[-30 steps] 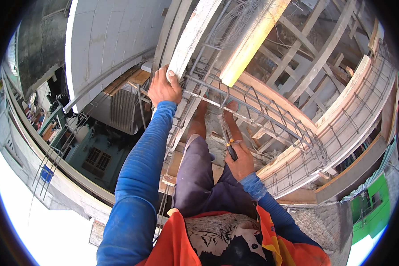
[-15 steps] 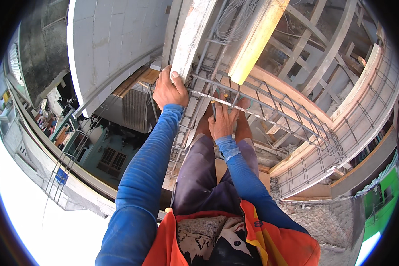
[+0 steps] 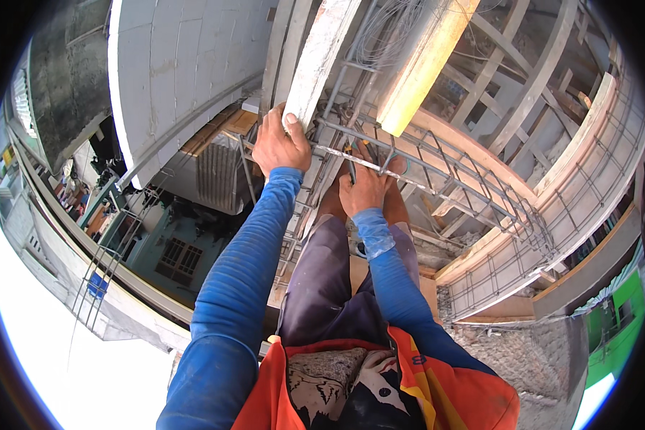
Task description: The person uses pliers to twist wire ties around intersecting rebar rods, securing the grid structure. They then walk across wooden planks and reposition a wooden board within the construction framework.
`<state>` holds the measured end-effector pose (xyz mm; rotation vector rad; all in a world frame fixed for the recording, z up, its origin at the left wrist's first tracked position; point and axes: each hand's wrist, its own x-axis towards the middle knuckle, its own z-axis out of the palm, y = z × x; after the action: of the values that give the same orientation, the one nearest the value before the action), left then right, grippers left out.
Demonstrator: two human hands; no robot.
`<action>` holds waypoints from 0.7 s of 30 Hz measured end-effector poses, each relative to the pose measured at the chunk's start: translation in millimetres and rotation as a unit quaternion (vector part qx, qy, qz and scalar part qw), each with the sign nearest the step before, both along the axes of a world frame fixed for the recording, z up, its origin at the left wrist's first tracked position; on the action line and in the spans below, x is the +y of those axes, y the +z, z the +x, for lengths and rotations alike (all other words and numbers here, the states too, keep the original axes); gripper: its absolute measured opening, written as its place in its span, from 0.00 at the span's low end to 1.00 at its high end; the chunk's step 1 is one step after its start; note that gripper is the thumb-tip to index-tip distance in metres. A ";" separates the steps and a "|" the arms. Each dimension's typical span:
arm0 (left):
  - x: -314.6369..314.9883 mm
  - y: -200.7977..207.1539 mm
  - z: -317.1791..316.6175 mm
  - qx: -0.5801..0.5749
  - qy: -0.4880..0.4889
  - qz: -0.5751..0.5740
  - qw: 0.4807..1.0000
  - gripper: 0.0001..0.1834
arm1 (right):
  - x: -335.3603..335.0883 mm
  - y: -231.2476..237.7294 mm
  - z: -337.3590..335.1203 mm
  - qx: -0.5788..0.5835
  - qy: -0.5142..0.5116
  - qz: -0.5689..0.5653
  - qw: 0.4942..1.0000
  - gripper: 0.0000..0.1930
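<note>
My left hand (image 3: 281, 142) is closed round the near end of a whitish wooden plank (image 3: 321, 57), the thumb lying on its face. To its right my right hand (image 3: 365, 188) reaches up beneath a steel rebar cage (image 3: 455, 172). A slim dark-handled hand tool (image 3: 352, 170) shows along its fingers; its working end is lost among the bars, so the kind cannot be told. A pale-coated bar (image 3: 373, 164) of the cage crosses just above the right knuckles, partly covering the fingers.
A yellow-lit timber (image 3: 423, 72) comes down close to the right hand. Thin loose wire (image 3: 387, 36) coils between the timbers. Left of my legs is a deep drop to a lower level with a barred window (image 3: 179, 259). Formwork boards (image 3: 473, 147) run along the right.
The left hand and the plank end sit slightly further right. My right hand has shifted a little right, with its fingers bent more around the bar area.
</note>
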<state>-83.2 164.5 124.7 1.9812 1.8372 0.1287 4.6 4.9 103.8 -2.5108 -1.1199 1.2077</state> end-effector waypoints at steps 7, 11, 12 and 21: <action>-0.2 0.8 -0.4 0.006 0.004 -0.012 1.000 0.25 | -8.7 -3.4 9.1 0.092 -0.007 -0.056 0.994 0.31; 0.5 0.8 1.0 0.009 0.003 -0.012 1.000 0.25 | -16.4 -14.1 7.6 0.100 -0.012 -0.063 0.993 0.31; 0.2 0.9 1.3 0.011 0.000 -0.008 1.000 0.25 | -16.1 -14.6 6.7 0.096 -0.006 -0.086 0.992 0.31; -0.8 -1.2 -0.2 0.009 0.004 -0.006 1.000 0.24 | 0.7 16.7 9.4 0.120 -0.092 -0.035 0.988 0.28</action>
<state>-83.4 163.8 123.5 1.9729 1.8536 0.1009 14.0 5.6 120.5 -2.3739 -0.7835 1.4682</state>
